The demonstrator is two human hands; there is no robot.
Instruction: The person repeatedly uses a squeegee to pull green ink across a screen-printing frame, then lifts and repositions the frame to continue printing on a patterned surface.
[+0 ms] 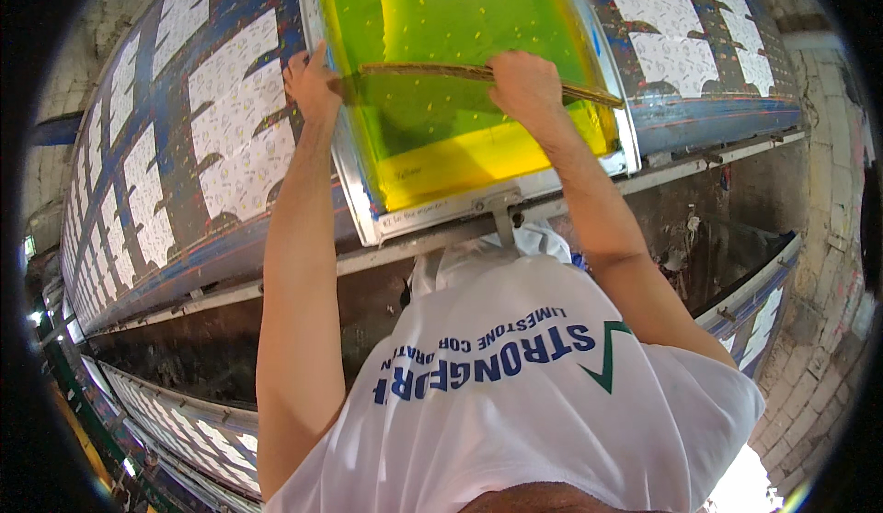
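My left hand [313, 85] grips the left rail of a metal-framed printing screen [632, 150], its fingers at the outer edge. My right hand [526, 85] is closed on a long wooden squeegee [414, 71], which lies crosswise on the screen's translucent green mesh [441, 21]. The squeegee's left end is near my left hand, and its right end reaches the right rail. Bright yellow ink [460, 152] lies in a band along the near side of the mesh and in a streak at the upper left.
A long table [690, 118] carries rows of white printed cut pieces [235, 108] on both sides of the screen. A metal rail [745, 148] runs along its near edge. A second table [184, 426] is at the lower left, behind me. A pale block surface [819, 237] is at the right.
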